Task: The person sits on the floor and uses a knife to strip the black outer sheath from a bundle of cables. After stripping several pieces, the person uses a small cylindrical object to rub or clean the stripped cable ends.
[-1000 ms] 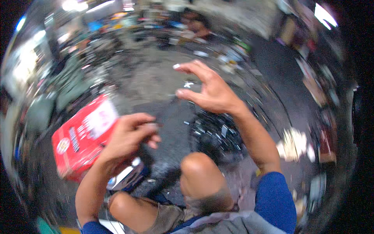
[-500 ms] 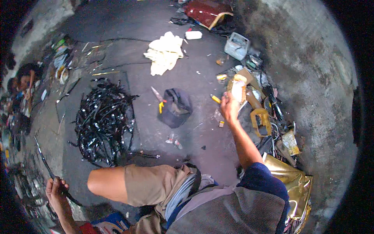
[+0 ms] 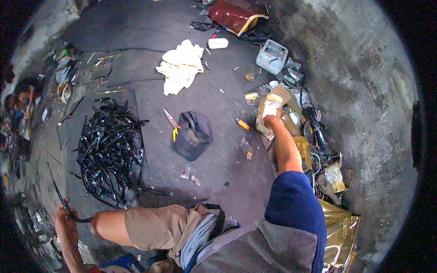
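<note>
At the lower left, my left hand (image 3: 65,214) is closed round a thin, dark strip (image 3: 55,186) that sticks up past my fingers and trails toward my knee. My right hand (image 3: 271,121) is reaching over a yellowish tub (image 3: 276,97) with something white inside; its fingers are hidden, so I cannot tell what they touch. Close by lies a small orange-yellow lighter-like piece (image 3: 243,124). A heap of shiny black strips (image 3: 109,152) covers the floor near my knee. Right of it, a pair of scissors (image 3: 170,119) rests against a dark cap (image 3: 193,139).
A cream cloth (image 3: 181,66) and a white block-like item (image 3: 218,43) lie farther off. Along the right wall stand a clear plastic container (image 3: 272,56), cardboard (image 3: 280,93), other clutter and gold sheeting (image 3: 339,227). A person (image 3: 25,104) sits at the far left.
My right hand has moved onto the tub, its fingers passing out of sight. My left hand still grips the dark strip. The whole view has shifted slightly.
</note>
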Tool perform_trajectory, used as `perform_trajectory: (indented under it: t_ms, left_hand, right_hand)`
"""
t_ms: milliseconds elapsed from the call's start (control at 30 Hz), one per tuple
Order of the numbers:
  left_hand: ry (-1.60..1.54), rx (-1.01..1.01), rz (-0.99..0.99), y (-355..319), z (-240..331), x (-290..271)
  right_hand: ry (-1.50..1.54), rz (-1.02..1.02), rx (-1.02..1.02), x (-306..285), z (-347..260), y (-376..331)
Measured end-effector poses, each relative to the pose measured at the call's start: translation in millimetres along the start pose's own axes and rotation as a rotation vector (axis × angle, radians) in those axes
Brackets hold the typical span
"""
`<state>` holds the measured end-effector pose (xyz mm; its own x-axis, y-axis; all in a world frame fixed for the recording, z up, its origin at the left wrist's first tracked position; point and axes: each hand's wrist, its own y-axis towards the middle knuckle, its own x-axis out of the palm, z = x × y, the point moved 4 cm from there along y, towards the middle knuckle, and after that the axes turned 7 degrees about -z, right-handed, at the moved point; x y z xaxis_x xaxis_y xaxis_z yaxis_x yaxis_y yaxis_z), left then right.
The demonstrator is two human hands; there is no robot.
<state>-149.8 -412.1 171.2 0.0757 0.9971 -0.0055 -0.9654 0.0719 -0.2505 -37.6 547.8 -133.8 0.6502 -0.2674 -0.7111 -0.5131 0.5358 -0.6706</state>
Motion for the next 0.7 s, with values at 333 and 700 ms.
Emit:
perform_trajectory:
  t_ms: [333,700]
  left_hand:
    - [0.112,0.153,-0.027,0.8,47.1,92.5]
    - [-0.046,0.141,-0.308,-1.3,-20.4,265.0]
  right_hand:
    - [0.209,0.558,0.140,-60.3,-44.8,-168.7]
    - [1.289,0.755,-0.096,13.0,-40.4,-194.9]
